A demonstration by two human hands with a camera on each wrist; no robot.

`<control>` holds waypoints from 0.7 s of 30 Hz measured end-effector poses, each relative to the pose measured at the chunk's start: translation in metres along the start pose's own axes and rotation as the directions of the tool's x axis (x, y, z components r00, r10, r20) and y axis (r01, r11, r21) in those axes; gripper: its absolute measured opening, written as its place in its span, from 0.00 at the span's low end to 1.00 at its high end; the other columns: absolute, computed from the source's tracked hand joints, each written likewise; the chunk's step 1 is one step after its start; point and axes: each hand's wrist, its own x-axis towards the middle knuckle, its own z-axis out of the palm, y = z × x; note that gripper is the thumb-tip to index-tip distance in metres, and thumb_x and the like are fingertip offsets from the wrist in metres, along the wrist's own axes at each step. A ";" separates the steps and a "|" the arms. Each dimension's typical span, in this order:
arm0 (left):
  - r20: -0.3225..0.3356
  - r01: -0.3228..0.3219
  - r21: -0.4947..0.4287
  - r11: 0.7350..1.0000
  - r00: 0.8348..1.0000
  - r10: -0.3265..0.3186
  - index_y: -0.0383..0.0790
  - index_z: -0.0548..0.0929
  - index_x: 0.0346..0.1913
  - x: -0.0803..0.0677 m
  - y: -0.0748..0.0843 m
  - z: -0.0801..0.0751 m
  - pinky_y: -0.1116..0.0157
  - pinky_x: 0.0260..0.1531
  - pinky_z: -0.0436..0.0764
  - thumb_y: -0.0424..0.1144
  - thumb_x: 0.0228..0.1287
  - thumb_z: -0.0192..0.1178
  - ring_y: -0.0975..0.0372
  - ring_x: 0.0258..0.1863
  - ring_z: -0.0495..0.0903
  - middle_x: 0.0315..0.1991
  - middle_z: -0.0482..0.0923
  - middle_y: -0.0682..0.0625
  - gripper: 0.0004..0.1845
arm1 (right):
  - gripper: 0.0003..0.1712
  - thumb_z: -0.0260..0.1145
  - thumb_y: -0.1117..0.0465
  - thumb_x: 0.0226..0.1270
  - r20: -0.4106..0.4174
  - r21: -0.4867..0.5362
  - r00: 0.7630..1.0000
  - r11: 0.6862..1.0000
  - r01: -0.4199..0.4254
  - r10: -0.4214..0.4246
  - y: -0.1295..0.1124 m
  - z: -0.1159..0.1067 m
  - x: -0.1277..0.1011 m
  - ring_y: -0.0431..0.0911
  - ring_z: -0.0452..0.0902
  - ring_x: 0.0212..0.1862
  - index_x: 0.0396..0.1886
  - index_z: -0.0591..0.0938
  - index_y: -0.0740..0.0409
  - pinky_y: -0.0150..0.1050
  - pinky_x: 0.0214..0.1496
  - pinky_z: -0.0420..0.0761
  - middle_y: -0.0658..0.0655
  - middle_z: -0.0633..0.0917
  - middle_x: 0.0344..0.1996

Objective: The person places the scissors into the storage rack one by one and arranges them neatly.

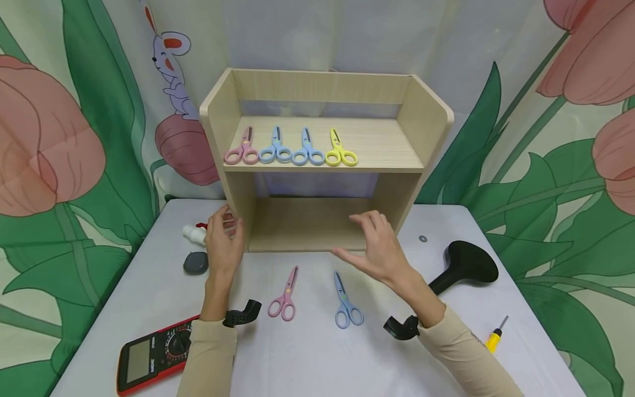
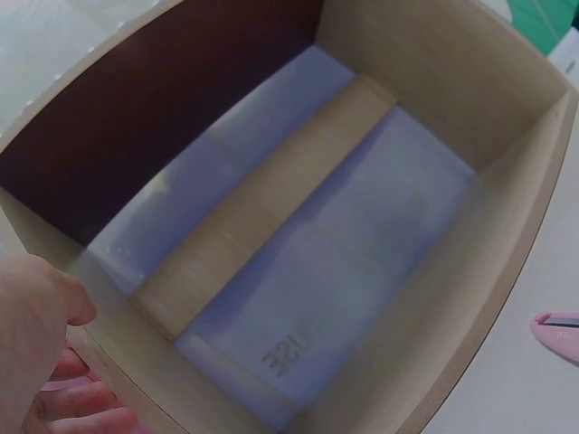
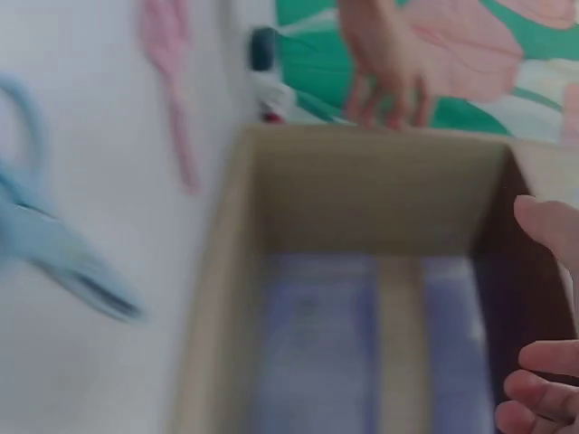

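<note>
— Now, where did the loose scissors lie relative to the two hands?

— Both lay on the bench (image 1: 317, 353), in front of the wooden shelf unit (image 1: 324, 160) and on the near side of the hands. The pink scissors (image 1: 284, 295) lay below and to the right of the left hand (image 1: 223, 245); the blue scissors (image 1: 345, 302) lay just below the right hand (image 1: 379, 251). Each pair pointed its blades toward the shelf unit and its handles toward the person, with the long axis running roughly front to back. The right hand was nearer the blue pair; the left hand was nearer the pink pair.

— State of the fingers?

— The left hand's fingers rested loosely against the left side panel of the unit. The right hand's fingers were spread and relaxed, hovering before the lower opening, holding nothing.

— Count per item?

— Upper shelf: four scissors, namely one pink (image 1: 243, 148), two blue (image 1: 276, 146) (image 1: 307, 149) and one yellow (image 1: 340, 150). Bench: two scissors, one multimeter (image 1: 151, 355), one small screwdriver (image 1: 495, 336).
</note>
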 end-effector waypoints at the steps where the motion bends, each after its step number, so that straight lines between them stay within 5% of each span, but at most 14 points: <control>1: -0.001 0.001 0.000 1.000 1.000 -0.001 0.32 0.71 0.67 0.000 0.000 0.000 0.47 0.51 0.85 0.34 0.70 0.59 0.44 0.51 0.81 0.53 0.75 0.33 0.24 | 0.45 0.77 0.39 0.49 0.033 -0.007 0.999 1.000 -0.013 0.013 0.000 0.005 -0.010 0.55 0.74 0.51 0.59 0.77 0.65 0.49 0.52 0.77 0.61 0.78 0.48; 8: -0.002 -0.008 0.000 1.000 1.000 0.008 0.31 0.71 0.66 0.000 -0.002 0.000 0.46 0.50 0.86 0.33 0.70 0.58 0.45 0.50 0.81 0.53 0.75 0.33 0.24 | 0.52 0.75 0.31 0.47 0.235 -0.088 0.969 0.995 -0.054 0.074 0.004 0.033 -0.070 0.49 0.76 0.47 0.63 0.76 0.62 0.44 0.47 0.81 0.57 0.79 0.49; 14: -0.010 -0.007 -0.001 1.000 1.000 0.007 0.31 0.72 0.66 0.000 -0.002 0.001 0.47 0.50 0.86 0.33 0.69 0.59 0.45 0.50 0.81 0.53 0.75 0.33 0.24 | 0.57 0.72 0.23 0.41 0.406 -0.199 0.899 0.976 -0.090 0.166 0.003 0.043 -0.105 0.44 0.73 0.39 0.60 0.79 0.63 0.40 0.40 0.78 0.55 0.79 0.47; 17: -0.009 -0.007 -0.001 1.000 1.000 0.007 0.31 0.72 0.66 0.000 -0.001 0.000 0.47 0.50 0.86 0.34 0.70 0.59 0.45 0.50 0.81 0.53 0.75 0.32 0.24 | 0.49 0.74 0.27 0.43 0.472 -0.221 0.866 0.973 -0.064 0.164 0.001 0.046 -0.115 0.41 0.71 0.35 0.52 0.83 0.63 0.38 0.36 0.77 0.54 0.79 0.42; 21: -0.008 -0.007 0.001 1.000 1.000 0.007 0.31 0.71 0.66 0.000 -0.001 0.000 0.47 0.50 0.86 0.34 0.70 0.58 0.44 0.50 0.81 0.53 0.75 0.33 0.24 | 0.36 0.77 0.37 0.48 0.474 -0.213 0.870 0.976 -0.036 0.135 -0.002 0.046 -0.121 0.40 0.72 0.33 0.43 0.86 0.63 0.38 0.32 0.79 0.53 0.80 0.35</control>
